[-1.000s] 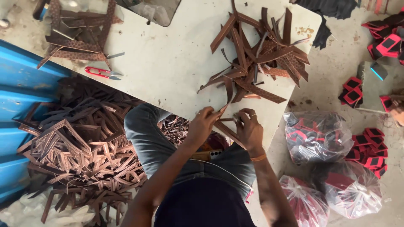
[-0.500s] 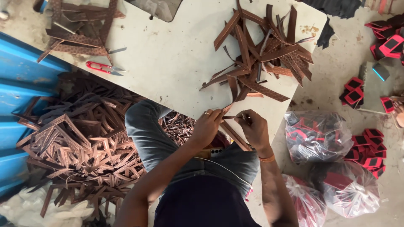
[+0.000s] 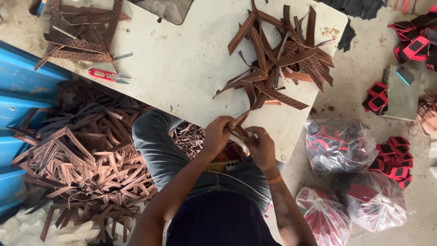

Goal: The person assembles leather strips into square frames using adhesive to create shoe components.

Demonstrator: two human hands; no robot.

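Strip pile on table

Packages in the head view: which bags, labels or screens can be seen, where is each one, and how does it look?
Upper plastic bag: on the floor right of the table, clear, crumpled, holding red and black pieces.
Middle plastic bag: floor, lower right, clear, rounded, red and dark contents.
Lower plastic bag: floor beside the person's right arm, clear, red contents.
Phone: on the lap below the hands, dark back showing, no screen visible.
No labels or signs visible.

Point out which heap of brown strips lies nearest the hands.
The heap on the table's right end: its lowest strip reaches the left hand and right hand. The floor heap and top-left heap lie farther off.
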